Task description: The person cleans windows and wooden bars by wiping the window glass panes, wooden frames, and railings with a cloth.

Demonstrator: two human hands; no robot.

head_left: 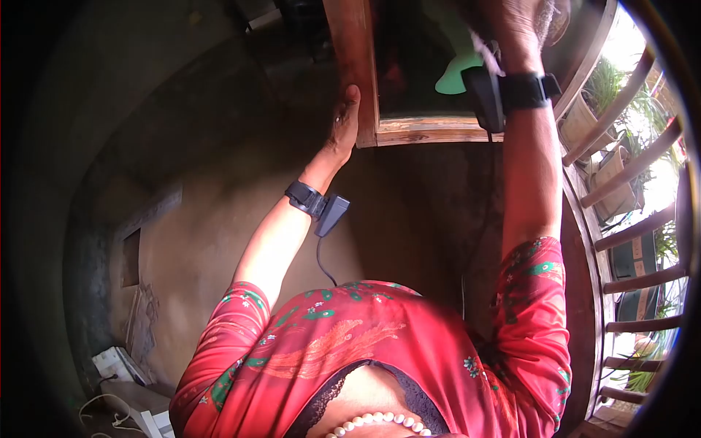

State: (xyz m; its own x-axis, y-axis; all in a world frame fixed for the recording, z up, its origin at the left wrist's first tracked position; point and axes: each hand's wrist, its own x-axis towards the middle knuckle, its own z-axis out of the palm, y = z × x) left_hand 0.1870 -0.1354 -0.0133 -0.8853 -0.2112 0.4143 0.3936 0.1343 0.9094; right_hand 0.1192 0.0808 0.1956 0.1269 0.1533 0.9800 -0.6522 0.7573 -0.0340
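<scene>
My left hand (346, 125) grips the left edge of a wooden window frame (352, 66), thumb up along the wood and the other fingers mostly hidden behind it. At the top right, my right hand (520, 29) is against or just over the dark glass pane (416, 58) and smeared by motion. A pale, pinkish cloth (488, 55) shows at the edges of that hand, bunched under it. On the pane near my right wrist is a bright green patch (456, 75), perhaps a reflection. Each wrist wears a black strap with a small cabled device.
A curved row of wooden bars (621, 186) runs down the right side, with potted plants (610, 175) beyond it. Cables dangle from both wrist devices. At the lower left are a white box-like object (120, 365) and a loose pale cord (109, 405).
</scene>
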